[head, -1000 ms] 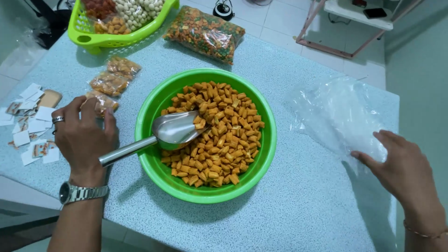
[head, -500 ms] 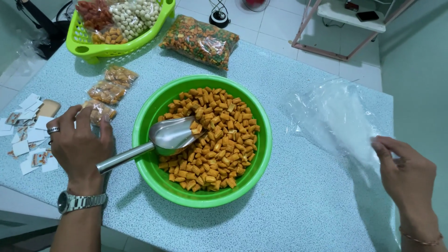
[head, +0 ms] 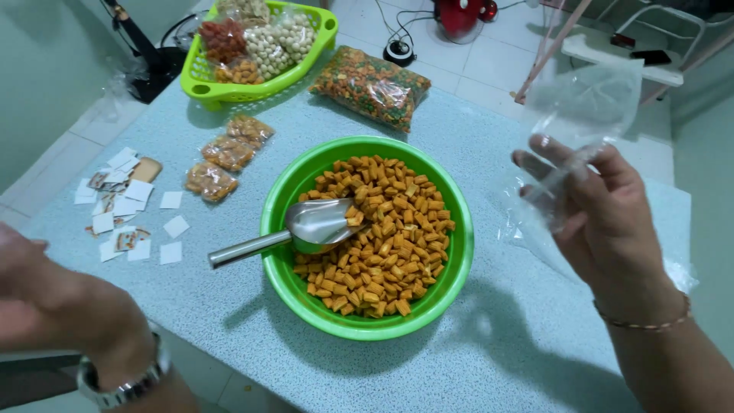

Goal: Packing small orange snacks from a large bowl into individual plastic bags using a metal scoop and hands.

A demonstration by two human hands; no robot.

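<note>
My right hand (head: 604, 210) is raised at the right and pinches a clear plastic bag (head: 585, 107) that hangs above the table. A green bowl (head: 279, 195) in the middle holds several orange snack pieces (head: 382, 229), and a metal scoop (head: 306, 228) rests in it with its handle over the left rim. My left hand (head: 53, 306) is blurred at the lower left, off the table's front edge, and nothing shows in it. Three small filled snack bags (head: 225, 157) lie left of the bowl.
A lime basket (head: 252, 50) of packed snacks stands at the back, with a large bag of mixed snacks (head: 371, 84) beside it. Small paper labels (head: 122, 203) are scattered at the left. More clear bags (head: 535, 229) lie at the right.
My right hand has lifted one clear bag off the pile and raised it. My left hand has pulled back from the small bags toward the front edge.
</note>
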